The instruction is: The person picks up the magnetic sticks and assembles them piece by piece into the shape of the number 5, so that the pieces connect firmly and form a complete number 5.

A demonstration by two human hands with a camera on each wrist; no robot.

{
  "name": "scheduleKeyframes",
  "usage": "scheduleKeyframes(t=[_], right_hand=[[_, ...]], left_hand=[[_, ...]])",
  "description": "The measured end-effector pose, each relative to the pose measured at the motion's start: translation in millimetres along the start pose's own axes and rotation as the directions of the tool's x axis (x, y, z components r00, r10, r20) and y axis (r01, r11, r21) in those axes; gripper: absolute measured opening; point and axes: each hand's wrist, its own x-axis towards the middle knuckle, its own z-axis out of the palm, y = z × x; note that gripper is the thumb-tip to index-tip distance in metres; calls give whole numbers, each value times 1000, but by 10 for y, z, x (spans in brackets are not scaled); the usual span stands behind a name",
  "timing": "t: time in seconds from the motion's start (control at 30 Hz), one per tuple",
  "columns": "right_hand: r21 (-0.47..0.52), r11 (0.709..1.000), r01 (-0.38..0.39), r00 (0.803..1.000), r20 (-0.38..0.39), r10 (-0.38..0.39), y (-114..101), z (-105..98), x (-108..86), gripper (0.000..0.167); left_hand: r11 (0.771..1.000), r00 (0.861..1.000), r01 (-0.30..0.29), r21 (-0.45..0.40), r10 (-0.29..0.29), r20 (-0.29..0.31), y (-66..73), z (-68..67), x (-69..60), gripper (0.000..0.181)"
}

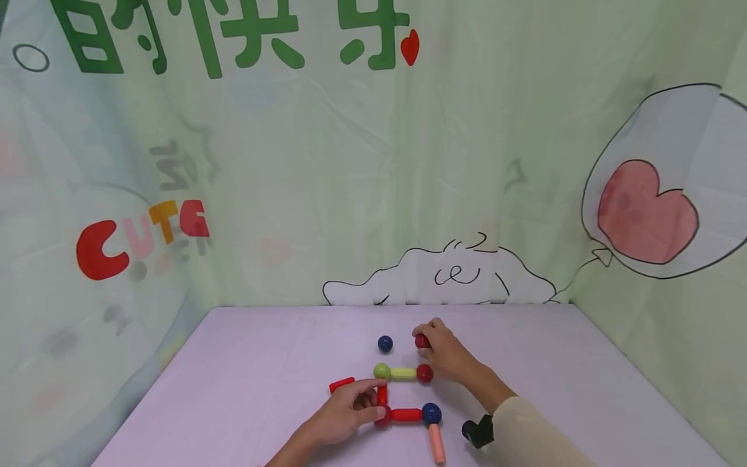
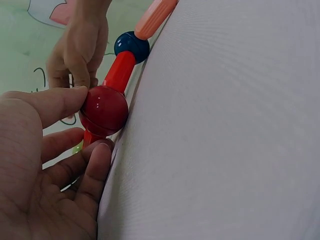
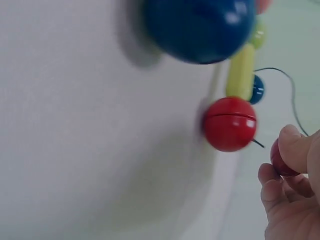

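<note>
Balls and rods of a building toy are joined into a figure on the table. My left hand point(image 1: 343, 414) holds it at the left: the thumb presses a red ball point(image 2: 104, 111), and the fingers curl beside an upright-running red rod point(image 1: 382, 394). From that ball another red rod point(image 1: 406, 415) leads to a blue ball point(image 1: 432, 414) with a salmon rod point(image 1: 437, 445). At the far end, a green ball point(image 1: 382, 371), a yellow-green rod point(image 1: 403, 373) and a red ball point(image 3: 230, 124) form a row. Beyond this row my right hand point(image 1: 448, 353) pinches a separate red ball point(image 3: 282, 160) above the table.
A loose blue ball point(image 1: 385, 344) lies behind the row. One loose red rod point(image 1: 342, 384) is left of the figure, partly behind my left hand. A black device point(image 1: 478, 431) sits at my right wrist. Printed curtains point(image 1: 280, 194) stand around the lilac table point(image 1: 245, 363).
</note>
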Motion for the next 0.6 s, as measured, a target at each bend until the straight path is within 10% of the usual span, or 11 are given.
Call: scheduleKeyframes(t=[0.6], right_hand=[[201,979,28,999,30,-35,-141,-221,-447,38]], left_hand=[[998,998,-56,17,56,-5,-6,-15,3,48]])
